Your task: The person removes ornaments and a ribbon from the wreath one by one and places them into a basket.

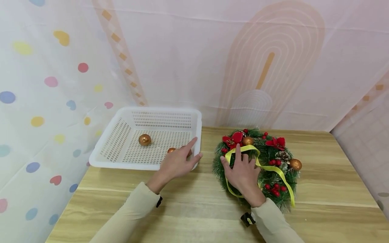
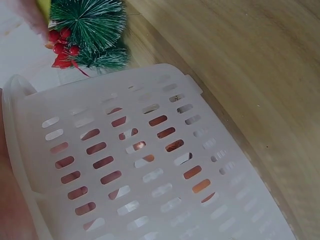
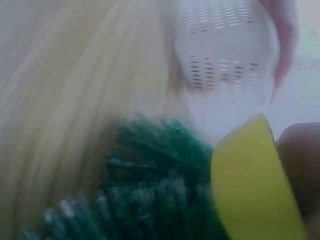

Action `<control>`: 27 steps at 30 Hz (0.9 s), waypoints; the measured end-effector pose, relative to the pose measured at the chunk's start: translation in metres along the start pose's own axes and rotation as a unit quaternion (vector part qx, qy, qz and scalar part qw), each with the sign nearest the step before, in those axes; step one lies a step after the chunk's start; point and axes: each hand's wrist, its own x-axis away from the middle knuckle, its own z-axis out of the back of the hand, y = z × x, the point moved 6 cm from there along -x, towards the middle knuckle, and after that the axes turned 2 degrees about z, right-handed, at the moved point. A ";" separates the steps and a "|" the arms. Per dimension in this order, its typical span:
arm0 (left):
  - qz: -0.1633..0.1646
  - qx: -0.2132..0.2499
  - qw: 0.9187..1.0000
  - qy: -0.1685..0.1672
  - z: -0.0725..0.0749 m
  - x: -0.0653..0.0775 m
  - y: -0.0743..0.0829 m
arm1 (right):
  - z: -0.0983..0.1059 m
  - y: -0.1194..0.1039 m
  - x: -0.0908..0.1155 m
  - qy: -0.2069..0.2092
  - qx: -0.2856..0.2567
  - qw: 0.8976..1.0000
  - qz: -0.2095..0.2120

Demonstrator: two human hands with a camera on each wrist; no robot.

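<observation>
My left hand (image 1: 177, 163) reaches over the front right corner of a white perforated plastic basket (image 1: 146, 166), index finger and thumb stretched towards its right rim. One copper-coloured ball ornament (image 1: 145, 139) lies in the basket. Another ball (image 1: 171, 150) shows partly behind that hand. In the left wrist view, skin and orange patches appear through the slots of the basket wall (image 2: 145, 205). My right hand (image 1: 244, 175) lies over the left part of a green Christmas wreath (image 1: 223, 175), index finger straight. Around its fingers loops a yellow ribbon (image 1: 281, 172), also large in the right wrist view.
Red flowers (image 1: 276, 143), berries (image 1: 276, 192), pine cones (image 1: 282, 155) and copper balls (image 1: 295, 164) decorate the wreath. Basket and wreath stand apart on a wooden table (image 1: 188, 209). A patterned cloth (image 1: 182, 67) hangs behind, another with coloured dots at left.
</observation>
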 end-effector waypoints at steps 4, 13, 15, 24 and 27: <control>0.004 0.004 1.000 0.006 0.001 0.001 -0.002 | -0.005 0.000 -0.003 0.000 0.018 1.000 -0.002; -0.002 0.001 1.000 0.009 0.001 0.000 -0.005 | -0.008 -0.002 0.000 0.017 0.045 0.998 0.037; -0.003 0.003 1.000 0.008 0.001 0.000 -0.005 | -0.007 -0.002 0.001 0.027 0.050 0.997 0.057; -0.008 0.005 1.000 0.010 -0.001 0.000 -0.005 | -0.009 0.001 0.011 0.018 0.054 0.988 0.146; -0.006 0.006 1.000 0.010 -0.001 -0.001 -0.004 | -0.008 0.002 0.016 0.011 0.057 0.981 0.184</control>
